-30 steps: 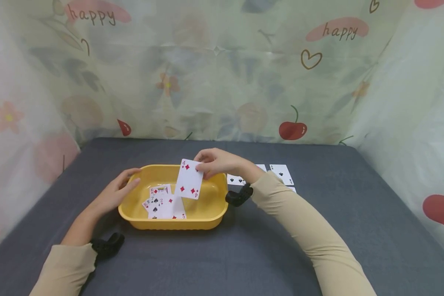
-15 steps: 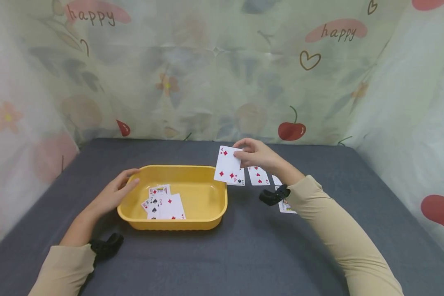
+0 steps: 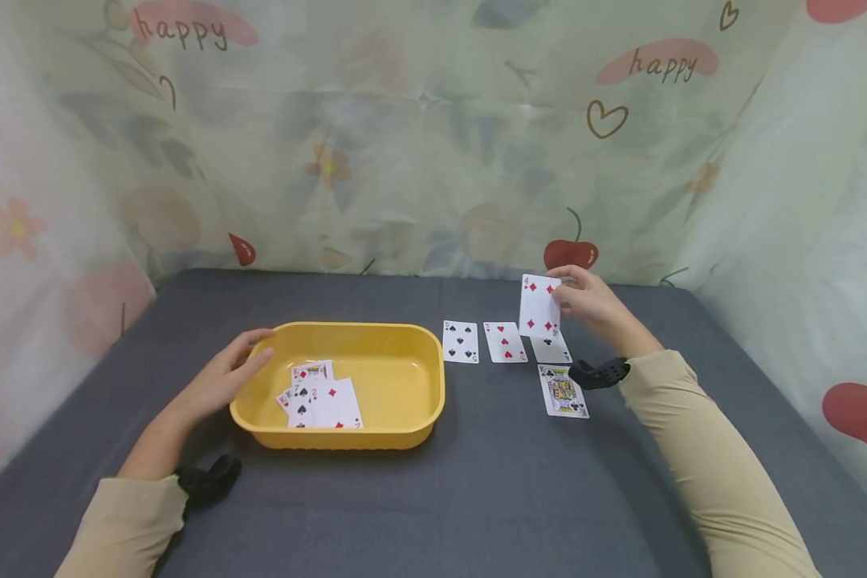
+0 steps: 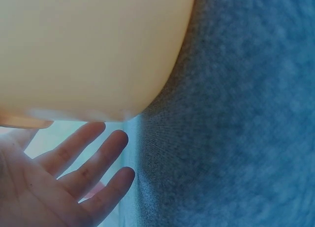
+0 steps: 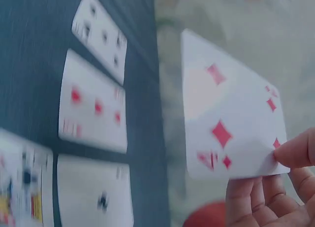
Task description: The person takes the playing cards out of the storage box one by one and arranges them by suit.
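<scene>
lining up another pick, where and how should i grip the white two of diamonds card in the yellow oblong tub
Probably pinch the right edge of the white rectangular two of diamonds card, coming from above on the right: that edge faces bare floor in the yellow oblong tub, while the card's left side overlaps the white seven of spades card.

Dark grey worktop (image 3: pixel 491 498): yellow tray (image 3: pixel 347 439) left of centre; rightward row: five of spades (image 3: pixel 461 342), three of hearts (image 3: pixel 506 343), ace (image 3: pixel 551 351); king (image 3: pixel 563 392) just nearer than ace.
</scene>
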Motion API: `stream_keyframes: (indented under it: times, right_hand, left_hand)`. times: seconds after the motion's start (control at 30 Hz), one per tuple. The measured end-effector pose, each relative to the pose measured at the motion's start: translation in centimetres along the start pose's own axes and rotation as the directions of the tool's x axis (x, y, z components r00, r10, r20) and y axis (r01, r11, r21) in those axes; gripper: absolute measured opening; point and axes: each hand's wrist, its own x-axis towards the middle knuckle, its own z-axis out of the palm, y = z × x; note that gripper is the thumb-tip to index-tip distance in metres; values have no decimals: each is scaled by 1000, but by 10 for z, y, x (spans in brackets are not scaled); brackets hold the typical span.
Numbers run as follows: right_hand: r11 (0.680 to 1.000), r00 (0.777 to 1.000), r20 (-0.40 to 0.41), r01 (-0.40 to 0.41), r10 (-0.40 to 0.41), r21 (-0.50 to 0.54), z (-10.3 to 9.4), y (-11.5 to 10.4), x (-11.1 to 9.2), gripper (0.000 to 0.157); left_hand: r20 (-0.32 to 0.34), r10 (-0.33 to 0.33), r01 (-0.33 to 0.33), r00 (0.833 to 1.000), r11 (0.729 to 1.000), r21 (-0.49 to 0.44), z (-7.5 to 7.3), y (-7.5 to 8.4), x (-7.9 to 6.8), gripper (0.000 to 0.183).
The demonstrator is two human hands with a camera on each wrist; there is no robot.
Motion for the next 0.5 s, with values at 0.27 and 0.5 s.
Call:
stream_keyframes:
  times: [0.27,0.5]
  right_hand:
    - [994,991,-113,-76,68,-72,-33,35,-1,54]
    - [976,964,-199,-196,175,-94,-45,57,-2,57]
  left_hand:
    - [-2,-8,8,1000,1000,2,0,0,0,58]
    - [-3,-8,8,1000,1000,2,1,0,0,58]
